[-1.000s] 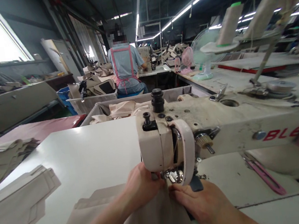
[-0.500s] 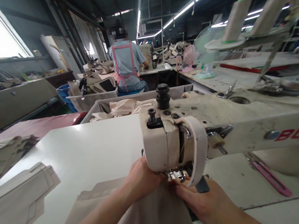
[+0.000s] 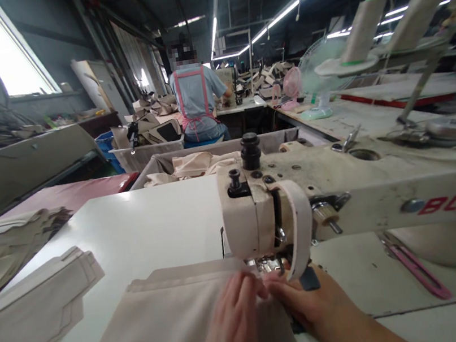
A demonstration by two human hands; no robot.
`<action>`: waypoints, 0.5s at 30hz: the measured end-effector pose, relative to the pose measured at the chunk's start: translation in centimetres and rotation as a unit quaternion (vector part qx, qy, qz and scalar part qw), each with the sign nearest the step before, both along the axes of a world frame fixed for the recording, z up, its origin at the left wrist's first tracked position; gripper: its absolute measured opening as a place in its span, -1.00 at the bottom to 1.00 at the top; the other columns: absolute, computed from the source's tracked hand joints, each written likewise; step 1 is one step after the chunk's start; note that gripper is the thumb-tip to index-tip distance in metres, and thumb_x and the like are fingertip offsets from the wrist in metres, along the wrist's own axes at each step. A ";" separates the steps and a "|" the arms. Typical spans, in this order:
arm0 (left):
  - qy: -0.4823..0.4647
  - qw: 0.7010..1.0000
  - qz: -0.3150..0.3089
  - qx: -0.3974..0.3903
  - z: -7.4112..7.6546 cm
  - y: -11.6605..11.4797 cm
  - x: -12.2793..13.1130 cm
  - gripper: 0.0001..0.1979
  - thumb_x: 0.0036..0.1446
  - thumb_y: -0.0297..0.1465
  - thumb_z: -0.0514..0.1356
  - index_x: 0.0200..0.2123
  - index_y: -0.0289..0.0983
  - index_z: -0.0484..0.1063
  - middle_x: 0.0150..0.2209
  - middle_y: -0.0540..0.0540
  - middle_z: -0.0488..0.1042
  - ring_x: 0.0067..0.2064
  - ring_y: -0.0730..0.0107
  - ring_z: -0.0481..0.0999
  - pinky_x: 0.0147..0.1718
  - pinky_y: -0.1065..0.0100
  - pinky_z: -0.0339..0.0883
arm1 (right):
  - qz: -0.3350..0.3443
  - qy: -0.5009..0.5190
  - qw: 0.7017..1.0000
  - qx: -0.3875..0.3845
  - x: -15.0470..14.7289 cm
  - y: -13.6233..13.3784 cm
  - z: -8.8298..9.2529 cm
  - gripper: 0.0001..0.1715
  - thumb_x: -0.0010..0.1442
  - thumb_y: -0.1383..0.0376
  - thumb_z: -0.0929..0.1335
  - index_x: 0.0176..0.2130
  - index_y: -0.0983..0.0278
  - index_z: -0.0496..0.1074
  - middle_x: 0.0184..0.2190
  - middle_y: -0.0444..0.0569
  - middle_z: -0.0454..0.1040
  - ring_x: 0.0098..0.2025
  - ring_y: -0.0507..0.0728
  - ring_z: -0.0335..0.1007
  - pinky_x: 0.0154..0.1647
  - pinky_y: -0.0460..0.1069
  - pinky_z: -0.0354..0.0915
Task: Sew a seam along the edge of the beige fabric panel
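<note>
A beige fabric piece (image 3: 164, 317) lies on the white table, its far edge running under the presser foot (image 3: 268, 265) of a sewing machine (image 3: 244, 220). My left hand (image 3: 239, 318), somewhat blurred, rests on the fabric just in front of the foot, fingers bent and drawn together at the cloth's edge. Right beside it, my right hand (image 3: 311, 301) pinches the same edge with thumb and fingers, below the white curved guard (image 3: 300, 223). The two hands' fingertips almost meet. The needle is hidden.
Stacked fabric pieces (image 3: 39, 313) lie at the left. Pink thread snips (image 3: 418, 271) sit right of the machine, near thread cones (image 3: 363, 30) on a stand. Behind the table is a bin of cloth (image 3: 192, 162); beyond it a person (image 3: 195, 96) sits facing away.
My left hand has come back from beside the machine head, toward me, onto the fabric in front of the foot. More of the fabric's far edge shows. My right hand has barely moved.
</note>
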State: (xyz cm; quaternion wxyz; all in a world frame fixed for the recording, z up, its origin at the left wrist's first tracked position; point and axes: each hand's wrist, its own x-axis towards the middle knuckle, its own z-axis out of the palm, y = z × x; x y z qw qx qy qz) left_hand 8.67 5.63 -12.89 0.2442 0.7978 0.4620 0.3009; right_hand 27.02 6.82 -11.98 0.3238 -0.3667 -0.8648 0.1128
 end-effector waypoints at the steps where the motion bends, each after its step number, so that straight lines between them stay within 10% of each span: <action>1: -0.022 1.000 -0.001 -0.002 -0.6 -0.9 0.2 -0.54 -0.32 -0.43 0.34 -0.27 -0.25 0.28 -0.24 -0.13 0.38 -0.24 0.17 0.37 -0.27 0.23 0.32 | 0.000 0.005 1.000 -0.018 0.0 -0.1 0.0 -0.69 0.37 0.37 0.20 -0.34 0.20 0.44 -0.33 -0.05 0.51 -0.24 0.17 0.43 -0.17 0.04 0.35; 6: -0.075 0.996 0.025 -0.047 -0.8 -2.5 0.0 -0.66 -0.26 -0.61 0.14 -0.33 -0.23 0.24 -0.34 -0.04 0.35 -0.31 0.32 0.33 -0.33 0.35 0.27 | -0.037 0.091 0.980 -0.170 0.7 -2.5 -1.2 -0.77 0.33 0.36 0.22 -0.09 0.20 0.42 -0.22 0.01 0.51 -0.21 0.17 0.48 -0.23 0.04 0.42; 8: -0.082 0.995 0.006 -0.052 -0.1 -2.2 -0.3 -0.73 -0.18 -0.58 0.17 -0.36 -0.23 0.25 -0.37 -0.02 0.35 -0.33 0.34 0.34 -0.34 0.37 0.25 | -0.035 0.237 0.908 -0.342 0.9 -4.3 -2.1 -0.67 0.33 0.27 0.27 0.08 0.22 0.27 -0.15 0.07 0.52 -0.16 0.17 0.53 -0.19 0.04 0.46; 11: -0.086 0.994 -0.033 -0.066 0.6 -2.0 -0.7 -0.83 -0.05 -0.51 0.23 -0.39 -0.24 0.27 -0.38 -0.03 0.37 -0.33 0.35 0.36 -0.35 0.38 0.24 | -0.012 0.449 0.723 -0.525 0.6 -6.5 -2.9 -0.40 0.15 0.04 0.45 0.08 0.23 0.28 -0.11 0.13 0.54 -0.09 0.23 0.53 -0.08 0.09 0.43; 15: -0.096 0.989 -0.073 -0.087 0.5 -2.2 -0.8 -0.88 0.20 -0.45 0.12 -0.41 -0.26 0.31 -0.37 -0.06 0.40 -0.32 0.38 0.40 -0.32 0.41 0.25 | -0.006 0.485 0.667 -0.566 -0.6 -7.3 -2.0 -0.28 -0.03 -0.02 0.54 0.02 0.27 0.42 -0.10 0.14 0.55 -0.11 0.21 0.53 -0.12 0.01 0.40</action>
